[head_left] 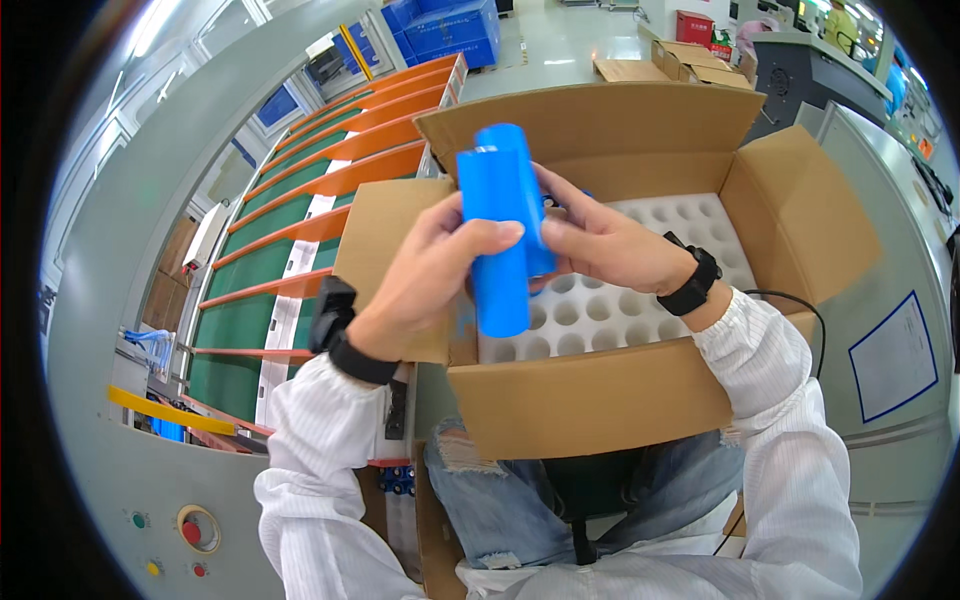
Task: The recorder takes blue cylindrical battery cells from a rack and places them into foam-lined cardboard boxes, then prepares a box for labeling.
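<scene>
Two blue cylinders (501, 288) that look like battery cells are held upright side by side above an open cardboard box (600, 405). My left hand (420, 265) is closed on the nearer one, thumb across its front. My right hand (625, 250) grips the farther blue cylinder (528, 195), partly hidden behind the first. Below them, a white foam tray (640, 335) with rows of round holes lies inside the box. Some blue shows behind my right fingers, too covered to make out.
A conveyor with orange dividers (330, 185) over a green belt runs along the left. Emergency and push buttons (192, 531) sit on the grey machine panel at lower left. Box flaps (810, 215) stick outward. Blue crates (450, 35) stand far back. A black cable (822, 335) loops at the right.
</scene>
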`<state>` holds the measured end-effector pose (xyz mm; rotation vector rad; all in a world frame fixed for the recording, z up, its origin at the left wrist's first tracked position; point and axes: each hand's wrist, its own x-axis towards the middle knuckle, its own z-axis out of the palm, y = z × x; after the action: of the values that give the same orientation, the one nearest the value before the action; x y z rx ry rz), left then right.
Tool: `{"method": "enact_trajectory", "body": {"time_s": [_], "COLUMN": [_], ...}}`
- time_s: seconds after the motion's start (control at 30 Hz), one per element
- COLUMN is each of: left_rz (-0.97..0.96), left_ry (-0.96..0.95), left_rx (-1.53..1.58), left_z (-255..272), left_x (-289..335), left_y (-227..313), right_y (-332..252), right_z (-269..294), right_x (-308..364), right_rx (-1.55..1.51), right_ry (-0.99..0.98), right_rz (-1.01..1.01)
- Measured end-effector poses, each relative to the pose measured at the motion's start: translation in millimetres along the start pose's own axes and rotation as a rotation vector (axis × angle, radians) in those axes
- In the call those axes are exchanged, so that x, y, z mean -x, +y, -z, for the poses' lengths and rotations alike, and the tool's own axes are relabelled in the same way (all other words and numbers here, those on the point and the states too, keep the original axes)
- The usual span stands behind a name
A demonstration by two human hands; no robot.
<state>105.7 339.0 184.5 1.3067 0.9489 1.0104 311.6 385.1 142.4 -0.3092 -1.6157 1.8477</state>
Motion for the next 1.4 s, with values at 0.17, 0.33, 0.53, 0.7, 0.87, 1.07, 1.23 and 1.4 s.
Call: {"method": "enact_trajectory", "body": {"time_s": [0.17,0.33,0.53,0.7,0.87,1.07,1.23,1.4], "left_rz": [0.062,0.211,0.022,-0.003,-0.08,-0.083,-0.16,-0.288], "left_ry": [0.082,-0.128,-0.251,-0.215,-0.175,-0.205,-0.312,-0.059], "left_rx": [0.139,-0.556,-1.315,-1.641,-1.862,-1.731,-1.696,-1.509], "left_z": [-27,-20,-28,-42,-45,-42,-32,-47], "left_x": [-26,-45,-56,-65,-75,-105,-113,-88], "left_y": [-7,-22,-62,-84,-83,-77,-84,-78], "right_y": [-15,-6,3,14,27,26,21,28], "right_z": [55,104,95,88,84,90,78,92], "right_x": [30,57,50,40,19,24,23,34], "right_rx": [0.398,1.206,1.478,1.301,1.371,1.437,1.307,1.31], "right_ry": [0.184,-0.01,-0.063,0.142,0.098,0.081,0.07,0.172], "right_rz": [-0.112,-0.18,-0.317,0.067,0.136,-0.035,-0.086,0.064]}}
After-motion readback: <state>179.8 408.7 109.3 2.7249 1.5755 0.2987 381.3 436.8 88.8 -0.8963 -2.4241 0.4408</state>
